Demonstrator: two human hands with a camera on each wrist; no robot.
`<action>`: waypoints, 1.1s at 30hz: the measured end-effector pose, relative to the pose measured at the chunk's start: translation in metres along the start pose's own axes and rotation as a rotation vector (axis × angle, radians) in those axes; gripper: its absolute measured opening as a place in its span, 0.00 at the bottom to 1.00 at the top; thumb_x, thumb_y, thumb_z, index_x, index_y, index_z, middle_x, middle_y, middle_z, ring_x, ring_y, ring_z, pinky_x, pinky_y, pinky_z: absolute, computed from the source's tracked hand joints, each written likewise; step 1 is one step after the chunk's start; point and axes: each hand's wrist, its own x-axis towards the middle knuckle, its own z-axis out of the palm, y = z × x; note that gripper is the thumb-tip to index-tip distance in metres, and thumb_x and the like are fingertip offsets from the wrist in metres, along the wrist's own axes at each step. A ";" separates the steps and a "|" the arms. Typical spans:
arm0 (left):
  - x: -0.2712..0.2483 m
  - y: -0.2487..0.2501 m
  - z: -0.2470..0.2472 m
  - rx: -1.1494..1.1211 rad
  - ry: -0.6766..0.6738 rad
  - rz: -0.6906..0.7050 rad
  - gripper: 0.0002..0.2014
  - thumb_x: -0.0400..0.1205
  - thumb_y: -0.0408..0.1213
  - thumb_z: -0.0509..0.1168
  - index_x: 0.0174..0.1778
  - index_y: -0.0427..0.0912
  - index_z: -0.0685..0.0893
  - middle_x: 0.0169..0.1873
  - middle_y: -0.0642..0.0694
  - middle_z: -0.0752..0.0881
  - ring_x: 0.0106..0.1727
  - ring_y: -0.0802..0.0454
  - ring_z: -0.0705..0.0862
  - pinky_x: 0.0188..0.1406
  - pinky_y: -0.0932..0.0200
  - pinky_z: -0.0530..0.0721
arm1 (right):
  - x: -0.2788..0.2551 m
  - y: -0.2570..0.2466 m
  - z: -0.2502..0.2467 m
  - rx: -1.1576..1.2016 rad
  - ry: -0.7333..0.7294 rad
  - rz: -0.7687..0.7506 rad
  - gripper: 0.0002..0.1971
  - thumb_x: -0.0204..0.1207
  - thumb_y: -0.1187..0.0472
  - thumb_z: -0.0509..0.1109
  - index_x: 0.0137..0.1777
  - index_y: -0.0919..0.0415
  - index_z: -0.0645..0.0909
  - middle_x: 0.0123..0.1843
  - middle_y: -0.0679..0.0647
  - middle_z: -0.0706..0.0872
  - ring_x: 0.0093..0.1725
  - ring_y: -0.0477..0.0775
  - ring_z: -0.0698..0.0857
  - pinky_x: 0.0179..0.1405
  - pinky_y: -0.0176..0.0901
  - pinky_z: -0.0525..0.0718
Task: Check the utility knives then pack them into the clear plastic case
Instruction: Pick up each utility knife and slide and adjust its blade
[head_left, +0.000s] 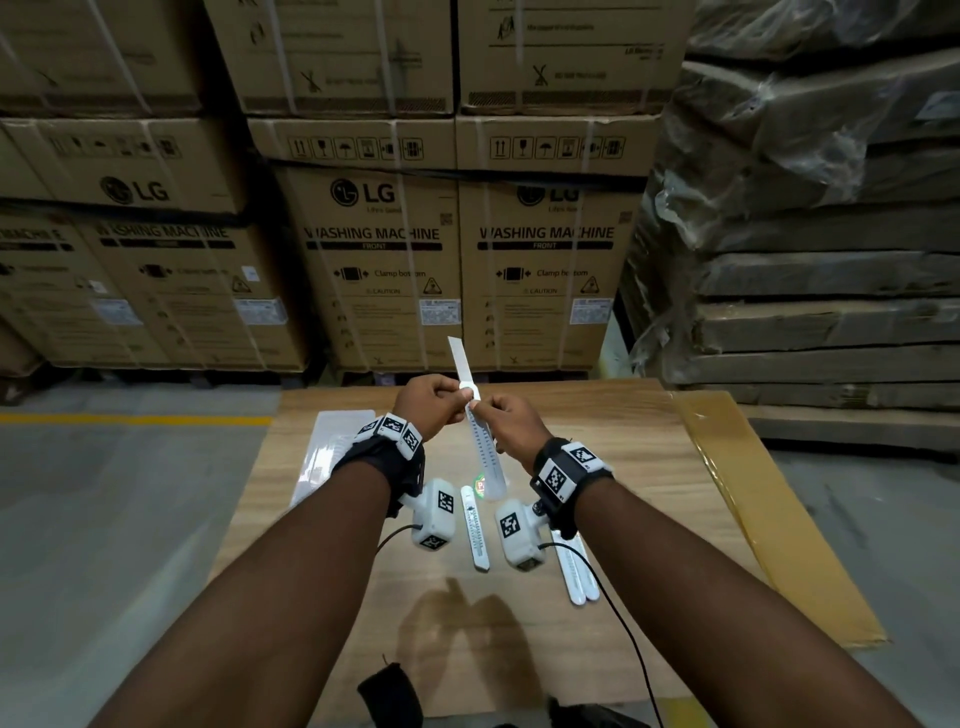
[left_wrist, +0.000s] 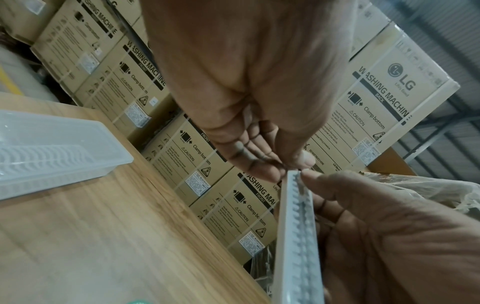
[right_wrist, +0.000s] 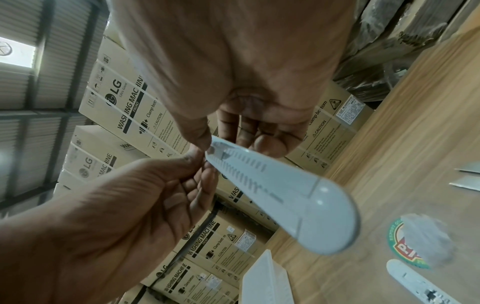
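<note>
Over the wooden table (head_left: 597, 441) I hold a white utility knife (head_left: 485, 452) up with both hands. Its blade (head_left: 460, 358) is slid out and points up and away. My left hand (head_left: 460, 397) pinches the knife's front end, where the blade comes out. My right hand (head_left: 485, 410) grips the ribbed handle just below. The left wrist view shows the left hand (left_wrist: 285, 166) at the tip of the knife (left_wrist: 298, 236). The right hand (right_wrist: 221, 144) holds the knife (right_wrist: 272, 191). The clear plastic case (head_left: 332, 447) (left_wrist: 52, 148) lies on the table's left side.
One more white knife (head_left: 475, 530) lies under my wrists, and two others (head_left: 574, 571) lie to its right. A round sticker (head_left: 479, 486) marks the tabletop. A brown wrapped flat pack (head_left: 753, 493) runs along the right edge. Stacked cartons (head_left: 374, 249) stand behind the table.
</note>
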 end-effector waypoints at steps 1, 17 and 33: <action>0.002 -0.002 -0.005 0.004 -0.003 0.003 0.04 0.80 0.36 0.71 0.45 0.39 0.88 0.42 0.33 0.90 0.39 0.47 0.88 0.48 0.55 0.91 | 0.003 -0.001 0.004 0.001 0.001 0.000 0.12 0.81 0.53 0.67 0.43 0.62 0.81 0.38 0.56 0.81 0.37 0.51 0.79 0.35 0.41 0.76; 0.027 -0.034 -0.064 -0.001 -0.125 -0.024 0.04 0.80 0.30 0.71 0.44 0.32 0.88 0.32 0.42 0.87 0.31 0.54 0.86 0.36 0.65 0.87 | 0.012 -0.009 0.065 -0.066 -0.015 0.034 0.21 0.84 0.51 0.63 0.44 0.72 0.82 0.36 0.63 0.79 0.35 0.57 0.77 0.27 0.42 0.73; 0.031 -0.045 -0.083 0.047 -0.062 -0.019 0.05 0.80 0.36 0.71 0.39 0.41 0.89 0.29 0.44 0.87 0.30 0.53 0.83 0.39 0.60 0.86 | 0.016 -0.016 0.095 -0.024 -0.069 0.058 0.11 0.86 0.60 0.61 0.45 0.55 0.82 0.40 0.50 0.83 0.38 0.45 0.81 0.34 0.38 0.77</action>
